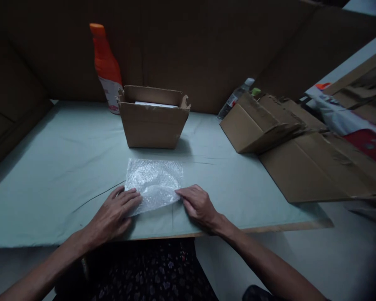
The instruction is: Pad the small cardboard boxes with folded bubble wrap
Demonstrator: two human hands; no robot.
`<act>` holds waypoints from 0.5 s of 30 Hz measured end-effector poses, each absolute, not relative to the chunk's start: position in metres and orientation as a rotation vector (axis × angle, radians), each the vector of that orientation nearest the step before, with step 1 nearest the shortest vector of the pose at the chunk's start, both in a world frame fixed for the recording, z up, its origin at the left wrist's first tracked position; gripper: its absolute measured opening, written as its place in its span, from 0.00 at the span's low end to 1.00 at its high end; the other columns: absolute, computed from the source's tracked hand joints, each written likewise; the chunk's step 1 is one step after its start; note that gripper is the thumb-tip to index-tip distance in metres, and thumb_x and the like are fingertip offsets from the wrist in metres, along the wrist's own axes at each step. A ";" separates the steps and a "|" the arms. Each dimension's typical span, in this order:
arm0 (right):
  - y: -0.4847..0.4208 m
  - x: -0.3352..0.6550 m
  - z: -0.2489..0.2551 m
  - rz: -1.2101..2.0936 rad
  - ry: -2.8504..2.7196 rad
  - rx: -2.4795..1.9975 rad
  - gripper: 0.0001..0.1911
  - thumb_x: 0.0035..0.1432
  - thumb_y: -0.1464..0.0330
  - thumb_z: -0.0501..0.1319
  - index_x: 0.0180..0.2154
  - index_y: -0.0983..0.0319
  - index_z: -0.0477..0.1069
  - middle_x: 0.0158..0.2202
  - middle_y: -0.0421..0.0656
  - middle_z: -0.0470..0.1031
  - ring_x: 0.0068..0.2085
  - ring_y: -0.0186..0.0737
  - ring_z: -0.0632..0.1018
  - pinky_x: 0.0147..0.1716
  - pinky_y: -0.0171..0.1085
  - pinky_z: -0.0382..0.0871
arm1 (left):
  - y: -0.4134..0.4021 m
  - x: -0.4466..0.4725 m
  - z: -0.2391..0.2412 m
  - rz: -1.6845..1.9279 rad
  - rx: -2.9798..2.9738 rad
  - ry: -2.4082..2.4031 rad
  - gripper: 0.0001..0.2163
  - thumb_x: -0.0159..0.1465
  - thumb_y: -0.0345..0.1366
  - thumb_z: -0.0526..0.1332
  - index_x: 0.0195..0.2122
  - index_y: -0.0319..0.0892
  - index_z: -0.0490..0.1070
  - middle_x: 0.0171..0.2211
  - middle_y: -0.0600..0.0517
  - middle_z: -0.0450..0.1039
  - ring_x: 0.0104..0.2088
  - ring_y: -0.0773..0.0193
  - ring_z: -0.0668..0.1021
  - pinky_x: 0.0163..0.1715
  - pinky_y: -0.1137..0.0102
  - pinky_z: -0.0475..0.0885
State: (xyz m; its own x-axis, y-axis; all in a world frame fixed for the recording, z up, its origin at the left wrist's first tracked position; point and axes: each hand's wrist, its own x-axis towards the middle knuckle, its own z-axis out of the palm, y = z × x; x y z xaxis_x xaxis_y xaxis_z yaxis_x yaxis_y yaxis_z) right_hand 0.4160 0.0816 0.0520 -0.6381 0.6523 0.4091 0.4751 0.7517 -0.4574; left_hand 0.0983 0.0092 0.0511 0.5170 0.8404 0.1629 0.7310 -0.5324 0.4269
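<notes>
A sheet or bag of clear bubble wrap (pixel 155 173) lies on the pale green cloth near the table's front edge. My left hand (pixel 117 211) rests on its lower left corner, fingers stretched out and lying flat on the plastic. At the lower right corner, my right hand (pixel 199 205) pinches the edge of the bubble wrap between thumb and fingers. The near edge between my hands bulges up slightly. Just beyond stands an open cardboard box (pixel 153 127) with a flat white item (pixel 156 104) showing inside; the rest of its contents are hidden.
An orange bottle (pixel 108 62) stands behind the box to the left. At the right are a clear plastic bottle (pixel 236 98), a smaller cardboard box (pixel 253 125) and a larger one (pixel 310 171). Cardboard walls (pixel 191 50) close off the back. The cloth-covered table (pixel 65 167) ends close to my body.
</notes>
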 end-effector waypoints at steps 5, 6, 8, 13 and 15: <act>0.085 0.420 0.084 1.158 -2.039 -1.154 0.16 0.64 0.62 0.60 0.51 0.60 0.76 0.44 0.46 0.82 0.43 0.43 0.82 0.42 0.42 0.75 | 0.014 0.097 0.067 0.662 1.782 1.605 0.13 0.67 0.43 0.54 0.41 0.46 0.77 0.36 0.52 0.83 0.37 0.59 0.82 0.36 0.65 0.77; 0.086 0.420 0.085 1.214 -2.020 -1.143 0.20 0.61 0.61 0.63 0.54 0.59 0.74 0.44 0.46 0.81 0.44 0.44 0.81 0.43 0.42 0.75 | 0.017 0.098 0.071 0.670 1.685 1.652 0.15 0.66 0.46 0.55 0.41 0.45 0.78 0.36 0.51 0.82 0.36 0.58 0.82 0.34 0.66 0.76; 0.090 0.417 0.081 1.168 -2.014 -1.144 0.24 0.57 0.61 0.66 0.55 0.59 0.72 0.41 0.44 0.81 0.41 0.42 0.81 0.44 0.42 0.74 | 0.026 0.100 0.077 0.709 1.588 1.722 0.17 0.63 0.49 0.57 0.41 0.43 0.78 0.37 0.50 0.82 0.36 0.57 0.82 0.34 0.66 0.75; 0.105 0.405 0.055 0.760 -2.117 -1.335 0.12 0.61 0.67 0.61 0.45 0.61 0.75 0.32 0.42 0.78 0.33 0.40 0.76 0.41 0.42 0.70 | 0.056 0.104 0.078 0.536 1.640 1.913 0.20 0.62 0.47 0.55 0.46 0.41 0.76 0.28 0.51 0.78 0.28 0.59 0.77 0.29 0.66 0.71; 0.110 0.403 0.047 0.622 -2.217 -1.396 0.13 0.60 0.69 0.61 0.47 0.63 0.75 0.32 0.44 0.78 0.35 0.43 0.76 0.43 0.44 0.68 | 0.064 0.105 0.073 0.420 1.714 1.991 0.19 0.63 0.44 0.56 0.49 0.40 0.75 0.29 0.50 0.77 0.29 0.58 0.77 0.31 0.66 0.71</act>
State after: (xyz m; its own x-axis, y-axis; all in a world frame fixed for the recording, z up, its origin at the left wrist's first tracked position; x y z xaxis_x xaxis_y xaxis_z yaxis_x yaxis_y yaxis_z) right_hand 0.4035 0.1097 0.0473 -0.3897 0.9117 0.1301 0.7111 0.3877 -0.5866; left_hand 0.1053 0.0637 0.0731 -0.1031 0.9826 -0.1542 0.8364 0.1696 0.5212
